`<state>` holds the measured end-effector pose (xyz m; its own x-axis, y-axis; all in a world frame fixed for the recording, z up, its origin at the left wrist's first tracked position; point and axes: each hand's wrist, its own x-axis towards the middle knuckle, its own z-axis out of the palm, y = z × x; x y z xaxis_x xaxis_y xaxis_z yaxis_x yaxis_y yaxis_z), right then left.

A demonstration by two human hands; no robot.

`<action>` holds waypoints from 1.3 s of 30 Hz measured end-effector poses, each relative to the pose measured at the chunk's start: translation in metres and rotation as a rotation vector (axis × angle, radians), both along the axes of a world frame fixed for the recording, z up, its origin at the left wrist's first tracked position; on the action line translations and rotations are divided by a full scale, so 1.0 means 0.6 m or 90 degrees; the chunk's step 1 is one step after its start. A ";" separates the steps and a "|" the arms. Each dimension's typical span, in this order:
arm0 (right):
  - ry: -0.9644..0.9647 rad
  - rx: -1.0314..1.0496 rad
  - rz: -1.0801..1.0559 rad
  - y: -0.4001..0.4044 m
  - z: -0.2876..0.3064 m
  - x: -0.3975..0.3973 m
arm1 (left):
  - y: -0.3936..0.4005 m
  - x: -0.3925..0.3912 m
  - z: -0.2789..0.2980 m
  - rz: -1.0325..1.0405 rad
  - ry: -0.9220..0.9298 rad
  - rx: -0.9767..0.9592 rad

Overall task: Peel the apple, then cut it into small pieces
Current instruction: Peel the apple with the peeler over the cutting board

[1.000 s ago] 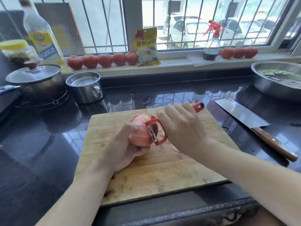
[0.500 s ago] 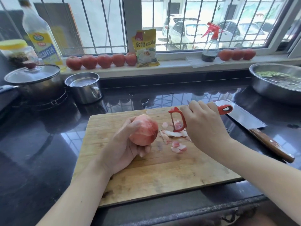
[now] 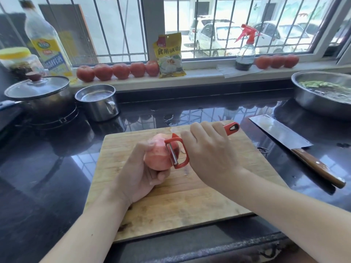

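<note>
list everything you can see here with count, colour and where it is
apple: 1, pink-red, partly peeled, held over the board
peeler: 1, red, blade against the apple
cutting board: 1, wooden, centre of the counter
cleaver: 1, steel blade, wooden handle, right of the board
tomatoes: 8, red, on the sill, five left and three right
packet: 1, yellow, on the sill
spray bottle: 1, red top, on the sill
oil bottle: 1, yellow label, far left
jar: 1, yellow lid, far left
lidded pot: 1, dark, on the stove
steel cup: 1, silver, beside the pot
steel basin: 1, silver, holds greens, far right
left hand: grip round the apple
right hand: grip round the peeler
</note>
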<state>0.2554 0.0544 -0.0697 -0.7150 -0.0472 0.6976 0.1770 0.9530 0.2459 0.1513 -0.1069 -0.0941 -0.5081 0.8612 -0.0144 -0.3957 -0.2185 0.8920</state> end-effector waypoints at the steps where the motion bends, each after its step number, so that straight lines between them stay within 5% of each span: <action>1: -0.008 0.001 -0.014 0.012 -0.005 -0.004 | -0.001 0.000 0.000 -0.009 -0.003 0.007; 6: -0.095 -0.006 -0.136 0.073 -0.027 0.009 | -0.005 -0.002 0.000 -0.012 -0.043 0.026; 18: -0.149 -0.022 -0.239 0.094 0.024 0.025 | -0.003 0.005 0.010 -0.006 -0.070 0.020; 22: -0.302 0.022 -0.254 0.098 0.031 0.026 | -0.003 0.003 0.009 0.000 -0.071 0.025; 29: -0.326 -0.012 -0.279 0.106 0.022 0.037 | 0.002 -0.004 0.002 0.016 -0.025 0.015; 34: -0.159 -0.110 -0.164 0.093 0.028 0.031 | 0.003 0.000 0.003 0.051 -0.046 0.016; 39: -0.135 -0.061 -0.003 0.005 0.039 0.032 | 0.011 0.003 0.000 0.055 0.053 0.038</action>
